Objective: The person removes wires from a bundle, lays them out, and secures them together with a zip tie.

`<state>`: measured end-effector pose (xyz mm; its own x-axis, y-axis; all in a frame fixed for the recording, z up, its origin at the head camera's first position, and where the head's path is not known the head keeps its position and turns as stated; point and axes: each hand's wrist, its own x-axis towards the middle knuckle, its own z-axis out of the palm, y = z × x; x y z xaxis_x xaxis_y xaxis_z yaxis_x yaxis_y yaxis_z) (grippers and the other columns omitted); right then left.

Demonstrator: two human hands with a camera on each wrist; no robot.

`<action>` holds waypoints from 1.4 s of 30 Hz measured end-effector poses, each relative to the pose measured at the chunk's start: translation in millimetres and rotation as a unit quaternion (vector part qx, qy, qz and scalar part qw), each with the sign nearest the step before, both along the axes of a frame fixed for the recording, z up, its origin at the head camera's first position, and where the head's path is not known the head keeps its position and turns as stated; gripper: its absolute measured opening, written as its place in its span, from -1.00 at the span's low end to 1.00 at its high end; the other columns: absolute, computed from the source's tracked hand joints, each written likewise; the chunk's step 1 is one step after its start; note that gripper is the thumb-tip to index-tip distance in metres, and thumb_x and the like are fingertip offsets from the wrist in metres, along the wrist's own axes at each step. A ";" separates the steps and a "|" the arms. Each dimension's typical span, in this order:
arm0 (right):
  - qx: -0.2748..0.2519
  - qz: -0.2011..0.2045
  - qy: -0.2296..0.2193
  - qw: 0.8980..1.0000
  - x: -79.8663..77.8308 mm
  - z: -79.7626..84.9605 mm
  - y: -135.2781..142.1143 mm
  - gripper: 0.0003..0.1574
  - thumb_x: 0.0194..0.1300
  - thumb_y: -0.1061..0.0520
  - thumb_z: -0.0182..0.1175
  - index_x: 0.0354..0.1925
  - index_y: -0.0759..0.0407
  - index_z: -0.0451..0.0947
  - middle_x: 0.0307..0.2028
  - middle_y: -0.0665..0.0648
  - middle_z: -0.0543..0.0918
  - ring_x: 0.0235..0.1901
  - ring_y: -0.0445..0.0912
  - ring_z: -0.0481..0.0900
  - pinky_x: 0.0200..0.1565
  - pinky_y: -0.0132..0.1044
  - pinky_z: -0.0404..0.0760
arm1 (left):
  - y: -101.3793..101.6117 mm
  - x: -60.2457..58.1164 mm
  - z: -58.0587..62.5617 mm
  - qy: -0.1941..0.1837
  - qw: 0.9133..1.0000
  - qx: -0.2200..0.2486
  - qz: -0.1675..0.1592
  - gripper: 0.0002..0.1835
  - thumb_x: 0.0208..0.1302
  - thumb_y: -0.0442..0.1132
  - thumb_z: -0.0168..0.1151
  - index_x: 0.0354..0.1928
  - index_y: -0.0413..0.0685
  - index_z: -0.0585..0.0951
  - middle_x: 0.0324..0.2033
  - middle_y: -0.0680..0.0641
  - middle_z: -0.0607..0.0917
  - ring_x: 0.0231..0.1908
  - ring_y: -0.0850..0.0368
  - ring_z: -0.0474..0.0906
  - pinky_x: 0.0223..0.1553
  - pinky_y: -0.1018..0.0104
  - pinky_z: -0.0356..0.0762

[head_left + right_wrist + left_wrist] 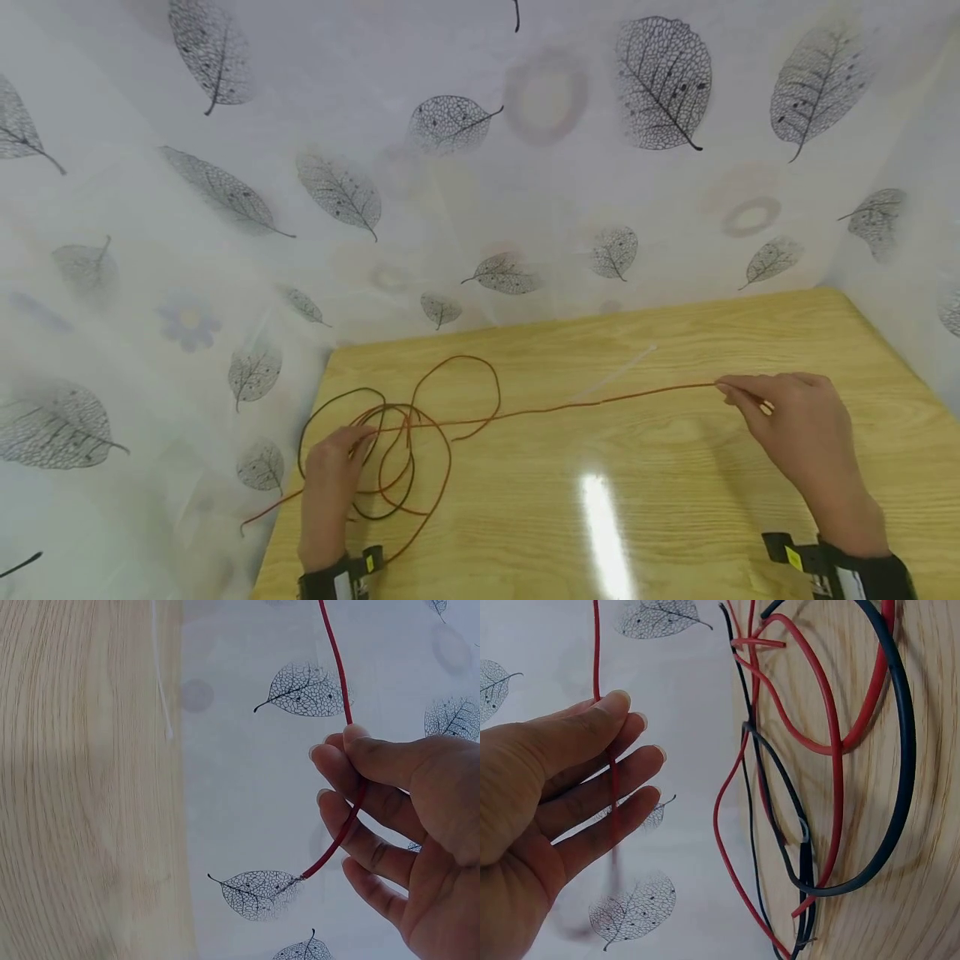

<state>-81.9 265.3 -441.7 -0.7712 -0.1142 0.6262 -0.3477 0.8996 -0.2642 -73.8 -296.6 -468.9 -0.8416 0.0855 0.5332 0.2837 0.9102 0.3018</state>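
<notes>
A thin red wire (547, 409) stretches nearly straight between the two hands, over the wooden table. My right hand (795, 421) pinches it between thumb and index finger near one end; in the right wrist view a short tail of red wire (330, 855) with a bare metal tip curves past the fingers. My left hand (333, 475) pinches the same wire between thumb and index finger, the other fingers spread, and its loose end trails off to the left. Around and beyond the left hand lie loose loops of red wire (832, 712) and black wire (907, 750) on the table.
A thin white strip (618, 371), like a cable tie, lies on the wooden table (510, 500) behind the stretched wire. A leaf-patterned sheet (450, 208) rises along the table's back and sides. Light glares off the tabletop near the middle front.
</notes>
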 end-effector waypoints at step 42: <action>0.037 -0.170 -0.289 0.941 27.7 -50.3 102.4 -0.64 0.19 0.15 0.32 -0.20 0.49 0.67 -0.76 0.25 0.57 -0.83 -0.06 0.36 -0.79 -0.22 0.24 | 62.8 27.4 -17.1 -0.212 0.974 -0.010 -0.085 -0.93 -0.01 -0.19 0.51 -0.41 0.12 0.81 -0.51 0.17 0.79 -0.77 0.45 0.20 -0.72 0.53 0.30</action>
<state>-54.2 367.7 -491.9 -0.9807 0.1735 0.0906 0.1457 0.9561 -0.2542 -46.4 -233.8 -486.0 -0.9586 0.2489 0.1386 0.2843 0.8677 0.4077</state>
